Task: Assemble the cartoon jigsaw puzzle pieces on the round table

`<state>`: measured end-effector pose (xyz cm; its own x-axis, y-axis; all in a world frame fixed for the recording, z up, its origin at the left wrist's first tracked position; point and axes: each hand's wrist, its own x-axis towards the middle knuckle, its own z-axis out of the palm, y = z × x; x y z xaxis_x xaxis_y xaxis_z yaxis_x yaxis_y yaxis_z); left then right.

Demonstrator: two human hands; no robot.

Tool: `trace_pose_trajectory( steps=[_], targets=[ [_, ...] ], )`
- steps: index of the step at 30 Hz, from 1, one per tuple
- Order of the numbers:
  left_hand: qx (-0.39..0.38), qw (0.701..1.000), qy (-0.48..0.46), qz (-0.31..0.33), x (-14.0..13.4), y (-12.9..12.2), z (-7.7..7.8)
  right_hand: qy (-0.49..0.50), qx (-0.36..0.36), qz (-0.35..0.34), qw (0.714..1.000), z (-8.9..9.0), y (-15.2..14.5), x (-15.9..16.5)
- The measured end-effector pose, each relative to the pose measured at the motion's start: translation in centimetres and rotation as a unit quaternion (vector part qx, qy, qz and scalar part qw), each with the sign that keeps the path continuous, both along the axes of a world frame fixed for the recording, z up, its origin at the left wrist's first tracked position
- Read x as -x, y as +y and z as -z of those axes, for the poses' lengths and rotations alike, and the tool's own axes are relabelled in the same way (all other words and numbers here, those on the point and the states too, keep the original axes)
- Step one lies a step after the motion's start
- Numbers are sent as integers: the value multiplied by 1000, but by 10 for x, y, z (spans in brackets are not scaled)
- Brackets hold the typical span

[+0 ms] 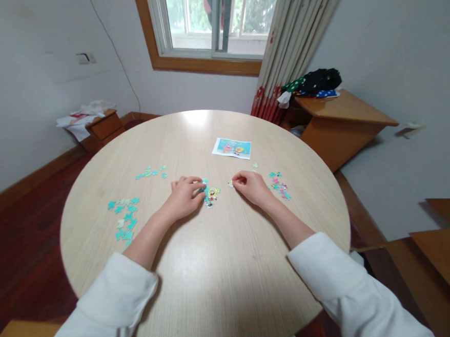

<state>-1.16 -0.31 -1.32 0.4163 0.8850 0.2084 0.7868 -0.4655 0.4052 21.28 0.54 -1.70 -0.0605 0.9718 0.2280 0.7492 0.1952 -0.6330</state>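
A small joined patch of jigsaw puzzle (213, 193), with a yellow cartoon figure on it, lies flat at the middle of the table. My left hand (186, 195) rests at its left edge, fingers spread and touching the turquoise part. To the right of the patch, my right hand (250, 186) pinches a pale puzzle piece (230, 184) between thumb and fingertips, just above or on the tabletop. A gap separates that piece from the patch. Beyond both hands lies a printed reference picture (232, 148) with pink and yellow cartoon figures on turquoise.
Loose turquoise pieces (127, 216) lie left of my left arm, with a smaller group (151, 172) farther back. Pink and turquoise pieces (279, 186) sit right of my right hand, near a single piece (255, 165). The round table (202, 283) stands before a window and a wooden cabinet (344, 114).
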Motion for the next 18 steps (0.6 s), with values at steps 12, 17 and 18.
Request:
trace_pose_trajectory(
  steps=[12, 17, 18],
  targets=[
    [13, 999, 30, 6, 0, 0, 2, -29, -20, 84, 996, -16, 6, -23],
    [17, 1000, 23, 2, -1, 0, 1, -31, -11, 115, 993, -23, 8, -45],
    [19, 1000, 23, 2, -1, 0, 1, -36, -14, 120, 992, -23, 8, -49]
  ],
)
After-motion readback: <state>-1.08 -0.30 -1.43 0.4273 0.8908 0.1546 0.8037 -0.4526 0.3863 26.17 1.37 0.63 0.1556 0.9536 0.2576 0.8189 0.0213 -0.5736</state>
